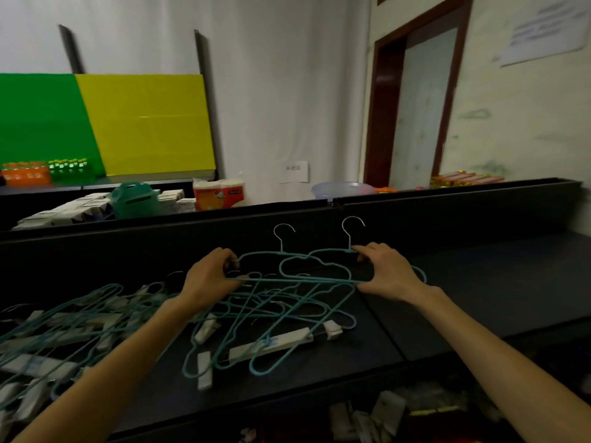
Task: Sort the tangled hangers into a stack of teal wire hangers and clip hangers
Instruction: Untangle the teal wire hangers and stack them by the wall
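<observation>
Left hanger pile (48,330) cut by frame edge.

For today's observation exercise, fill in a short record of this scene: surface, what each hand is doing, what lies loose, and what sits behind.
surface: dark table
left hand: grips a teal wire hanger at its left end
right hand: grips a second teal hanger near its hook
loose: tangled pile, with a clip hanger in it
behind: yellow panel, green panel

No legible text. Printing on wall notice (543,30), small wall label (293,171), tissue pack (219,194) and clip hanger bar (271,342) too blurred to read.
</observation>
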